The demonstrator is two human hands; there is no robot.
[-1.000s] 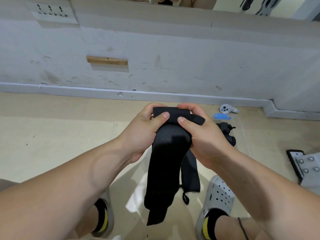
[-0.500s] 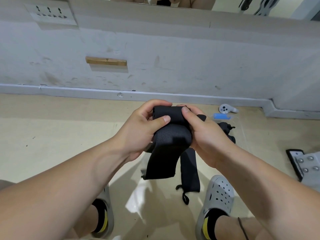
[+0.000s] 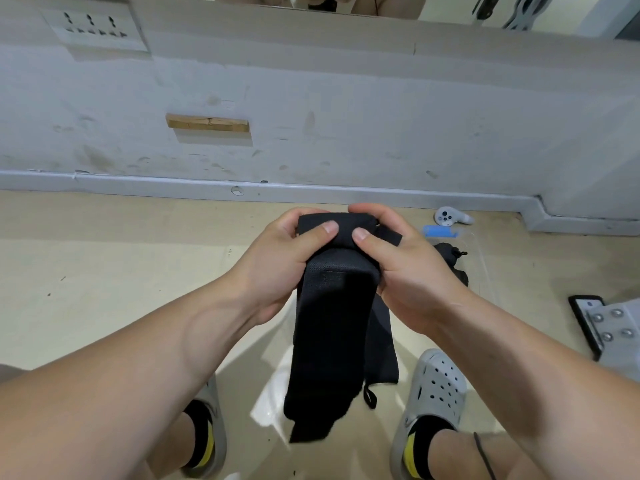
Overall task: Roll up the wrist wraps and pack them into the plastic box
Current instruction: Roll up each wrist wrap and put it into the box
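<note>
left hand (image 3: 277, 265) and right hand (image 3: 408, 271) both grip the top of a black wrist wrap (image 3: 332, 323). fingers are curled round behind it, and both thumbs press on the front, nearly tip to tip. between the fingers sits a short, thick roll (image 3: 332, 225), so rolling looks underway but prob. only a few turns in. most of the wrap hangs loose, straight down below the hands, w/ its end dangling between the two slippers (image 3: 433, 386).

a second black strip (image 3: 382, 341) w/ a small loop at the bottom hangs just behind the first, under the right hand. can't tell if it's a separate wrap or part of the same one.

just beyond the right hand, on the floor, is the clear plastic box (image 3: 485, 271), w/ a dark bundle (image 3: 450, 259) in it. likely a wrap already rolled and packed, but it's half hidden by the hand.

left to do, imo: finish this roll, sort out the strip behind, put them in the box.

farther out past the box: a blue item (image 3: 440, 232) and a white controller (image 3: 448, 216) by the wall.
</note>
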